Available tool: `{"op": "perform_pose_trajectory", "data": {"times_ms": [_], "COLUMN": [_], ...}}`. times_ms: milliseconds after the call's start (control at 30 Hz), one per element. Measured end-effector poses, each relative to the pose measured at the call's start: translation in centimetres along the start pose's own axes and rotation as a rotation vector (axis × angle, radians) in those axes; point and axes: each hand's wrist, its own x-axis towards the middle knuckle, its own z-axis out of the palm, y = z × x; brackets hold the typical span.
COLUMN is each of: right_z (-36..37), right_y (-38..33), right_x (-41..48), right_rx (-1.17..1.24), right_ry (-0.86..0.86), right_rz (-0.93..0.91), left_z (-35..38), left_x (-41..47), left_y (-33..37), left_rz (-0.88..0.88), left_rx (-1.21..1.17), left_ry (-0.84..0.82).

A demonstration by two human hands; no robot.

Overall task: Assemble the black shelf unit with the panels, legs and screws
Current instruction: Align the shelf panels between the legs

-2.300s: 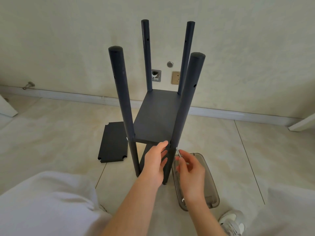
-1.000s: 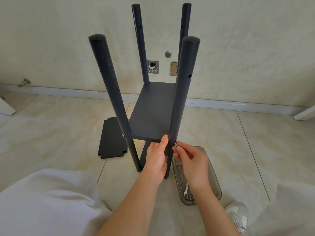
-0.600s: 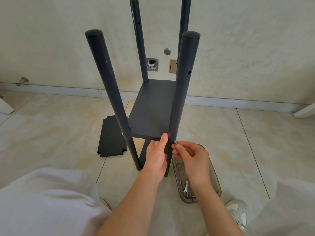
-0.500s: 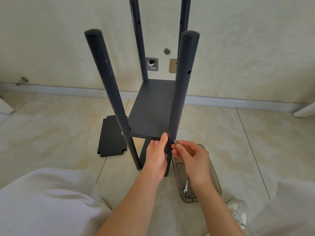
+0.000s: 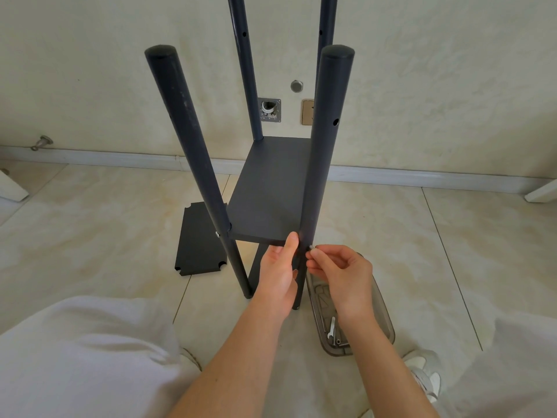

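The shelf unit point(image 5: 187, 131) stands on the floor point(image 5: 90, 221) toward its wall edge, four legs up, one fitted panel point(image 5: 268, 191) seated between them. A couple of seconds ago my right hand point(image 5: 340, 273) held the screw point(image 5: 312, 247) clear of the front right leg point(image 5: 325, 146); now its grip is pinched on that screw with the tip touching the leg's side. My left hand point(image 5: 278, 271) has stayed put, its grip wrapped round the same leg just under the fitted panel, thumb up against its front edge. I read this as the screw entering its hole, so turning it home comes next. A spare panel point(image 5: 197, 245) lies flat on the floor to the left; the tray point(image 5: 382, 324) of tools sits just right of the leg
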Motion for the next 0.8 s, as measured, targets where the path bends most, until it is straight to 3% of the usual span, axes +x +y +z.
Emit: {"op": "perform_pose_trajectory", "data": {"times_ms": [367, 800], "right_z": [-0.06, -0.30], "right_y": [0.11, -0.67], "right_x": [0.14, 0.37], "right_rx": [-0.106, 0.034], "right_ry": [0.007, -0.022], "right_rz": [-0.067, 0.090], "left_z": [-0.09, -0.02], "left_x": [0.11, 0.90], "left_y": [-0.11, -0.44], "left_rz": [0.004, -0.045], "left_rx": [-0.034, -0.094], "left_ry": [-0.013, -0.050]}}
